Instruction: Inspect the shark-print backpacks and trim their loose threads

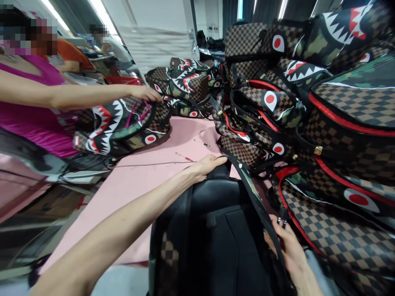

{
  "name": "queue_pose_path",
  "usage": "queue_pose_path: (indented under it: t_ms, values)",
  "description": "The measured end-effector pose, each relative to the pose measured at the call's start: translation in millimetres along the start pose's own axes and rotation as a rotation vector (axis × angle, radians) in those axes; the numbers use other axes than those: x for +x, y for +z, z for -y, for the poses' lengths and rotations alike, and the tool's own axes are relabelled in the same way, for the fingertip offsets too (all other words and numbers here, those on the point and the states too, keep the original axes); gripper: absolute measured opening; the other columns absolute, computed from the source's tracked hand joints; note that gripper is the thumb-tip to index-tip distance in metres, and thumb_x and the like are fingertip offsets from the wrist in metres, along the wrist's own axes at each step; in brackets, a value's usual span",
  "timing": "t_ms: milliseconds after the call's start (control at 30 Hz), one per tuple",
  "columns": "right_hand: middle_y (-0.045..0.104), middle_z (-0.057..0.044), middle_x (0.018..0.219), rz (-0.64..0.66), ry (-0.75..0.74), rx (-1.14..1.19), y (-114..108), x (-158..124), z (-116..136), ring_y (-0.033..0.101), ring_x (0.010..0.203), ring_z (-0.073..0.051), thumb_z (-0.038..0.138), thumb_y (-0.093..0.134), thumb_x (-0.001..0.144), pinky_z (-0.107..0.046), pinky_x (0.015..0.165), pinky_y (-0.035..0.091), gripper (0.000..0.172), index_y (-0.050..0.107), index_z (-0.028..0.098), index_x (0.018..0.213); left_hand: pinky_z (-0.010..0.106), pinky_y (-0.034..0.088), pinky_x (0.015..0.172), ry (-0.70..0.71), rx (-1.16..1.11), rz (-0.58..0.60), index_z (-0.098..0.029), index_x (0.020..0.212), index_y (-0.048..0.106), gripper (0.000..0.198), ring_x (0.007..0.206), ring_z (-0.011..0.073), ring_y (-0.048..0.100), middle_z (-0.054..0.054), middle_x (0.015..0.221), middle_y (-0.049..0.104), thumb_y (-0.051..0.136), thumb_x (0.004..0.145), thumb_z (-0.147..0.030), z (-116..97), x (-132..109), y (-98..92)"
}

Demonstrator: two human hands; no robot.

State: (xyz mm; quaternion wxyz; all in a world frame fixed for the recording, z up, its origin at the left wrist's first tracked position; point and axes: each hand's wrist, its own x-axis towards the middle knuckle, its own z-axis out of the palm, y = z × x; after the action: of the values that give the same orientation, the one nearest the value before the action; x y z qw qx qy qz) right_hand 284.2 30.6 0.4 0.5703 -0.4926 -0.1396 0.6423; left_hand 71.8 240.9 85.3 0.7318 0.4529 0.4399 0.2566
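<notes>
A backpack (pixel 216 222) lies opened toward me at the front of the pink table, showing its black lining and a strip of brown check. My left hand (pixel 211 165) pinches its far top edge, thumb stretched along the black trim. At the right side, my right hand (pixel 290 242) grips the backpack's edge, fingers partly hidden behind the panel. By the right thumb and forefinger is a small black piece with two shiny metal bits (pixel 282 218); I cannot tell exactly what it is.
Piled backpacks (pixel 345 197) with check, camouflage and shark-teeth prints crowd the right, with another stack (pixel 188 84) at the back. Two thin pen-like tools, one red (pixel 184 157), lie on the pink table (pixel 145 142). A co-worker's arm (pixel 101 95) reaches over a backpack (pixel 129 127) at left.
</notes>
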Motion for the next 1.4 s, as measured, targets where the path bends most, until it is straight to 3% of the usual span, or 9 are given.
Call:
queue_pose_path:
  t_ms: [133, 233, 333, 433, 533, 900, 1233, 1300, 1400]
  values:
    - [0.069, -0.007, 0.077, -0.138, -0.225, -0.286, -15.2, -11.2, 16.6, 0.063, 0.073, -0.022, 0.036, 0.080, 0.051, -0.033, 0.070, 0.050, 0.034, 0.071, 0.018, 0.079, 0.029, 0.052, 0.054, 0.002, -0.159, 0.038, -0.009, 0.066, 0.066, 0.020, 0.052, 0.0169, 0.060, 0.008, 0.057, 0.065, 0.067, 0.073, -0.028, -16.5, -63.1, 19.6]
    - [0.070, -0.009, 0.082, -0.183, -0.325, -0.489, -13.5, -34.4, 26.4, 0.064, 0.080, -0.026, 0.038, 0.078, 0.054, -0.037, 0.075, 0.050, 0.033, 0.072, 0.019, 0.080, 0.031, 0.054, 0.057, 0.044, -0.283, -0.061, -0.008, 0.068, 0.064, 0.015, 0.051, 0.0167, 0.061, 0.008, 0.059, 0.065, 0.059, 0.079, -0.017, -15.3, -100.5, 44.9]
    - [0.069, -0.007, 0.088, -0.262, -0.724, -0.693, 6.0, -77.9, 39.9, 0.064, 0.083, -0.023, 0.032, 0.069, 0.068, -0.035, 0.076, 0.051, 0.025, 0.069, 0.023, 0.092, 0.030, 0.054, 0.060, -0.011, -0.366, -0.211, -0.005, 0.066, 0.062, 0.020, 0.051, 0.0164, 0.062, 0.010, 0.058, 0.064, 0.051, 0.082, -0.009, -10.9, -125.6, 73.2]
    - [0.067, -0.005, 0.091, -0.056, -1.215, -0.954, 36.2, -120.5, 54.2, 0.063, 0.081, -0.017, 0.017, 0.058, 0.078, -0.027, 0.071, 0.050, 0.021, 0.068, 0.024, 0.096, 0.031, 0.054, 0.066, -0.053, -0.428, -0.247, -0.003, 0.068, 0.062, 0.020, 0.054, 0.0168, 0.063, 0.011, 0.061, 0.064, 0.049, 0.082, -0.006, -6.7, -147.3, 100.9]
    - [0.067, -0.004, 0.091, 0.121, -1.432, -1.185, 60.2, -137.9, 64.7, 0.063, 0.076, -0.012, 0.006, 0.049, 0.081, -0.020, 0.062, 0.048, 0.030, 0.066, 0.023, 0.098, 0.032, 0.054, 0.068, -0.035, -0.454, -0.241, -0.003, 0.069, 0.061, 0.020, 0.054, 0.0171, 0.063, 0.011, 0.060, 0.064, 0.047, 0.083, -0.006, -1.9, -170.7, 125.6]
    - [0.067, 0.002, 0.080, 0.133, -1.258, -1.451, 61.3, -150.0, 87.3, 0.061, 0.073, -0.011, 0.022, 0.062, 0.079, -0.020, 0.061, 0.040, 0.007, 0.069, 0.024, 0.079, 0.027, 0.053, 0.058, 0.029, -0.416, -0.260, -0.006, 0.070, 0.059, 0.023, 0.052, 0.0150, 0.062, 0.008, 0.059, 0.064, 0.041, 0.085, -0.003, 8.3, -219.7, 169.2]
    - [0.062, -0.002, 0.091, 0.096, -1.431, -1.803, 60.3, -163.9, 78.1, 0.054, 0.060, -0.010, 0.005, 0.048, 0.075, -0.024, 0.047, 0.025, 0.022, 0.061, 0.020, 0.084, 0.025, 0.048, 0.057, 0.123, -0.139, -0.139, -0.009, 0.073, 0.062, 0.003, 0.052, 0.0119, 0.058, 0.005, 0.062, 0.064, 0.061, 0.071, -0.007, 18.9, -232.0, 170.6]
    - [0.061, -0.004, 0.089, 0.132, -1.447, -1.765, 59.8, -164.9, 76.5, 0.052, 0.059, -0.011, 0.005, 0.045, 0.073, -0.024, 0.046, 0.025, 0.021, 0.059, 0.017, 0.083, 0.026, 0.048, 0.063, 0.196, 0.039, -0.100, -0.009, 0.080, 0.064, 0.019, 0.060, 0.0139, 0.060, 0.004, 0.068, 0.066, 0.065, 0.062, -0.005, 17.6, -239.9, 169.7]
    - [0.059, -0.003, 0.082, 0.199, -1.393, -1.458, 55.9, -167.4, 79.4, 0.054, 0.067, -0.012, 0.007, 0.042, 0.075, -0.022, 0.054, 0.034, 0.016, 0.055, 0.017, 0.078, 0.025, 0.047, 0.070, 0.325, 0.349, -0.200, -0.012, 0.089, 0.065, 0.043, 0.075, 0.0182, 0.061, 0.003, 0.078, 0.068, 0.072, 0.048, -0.004, 14.2, -250.2, 163.5]
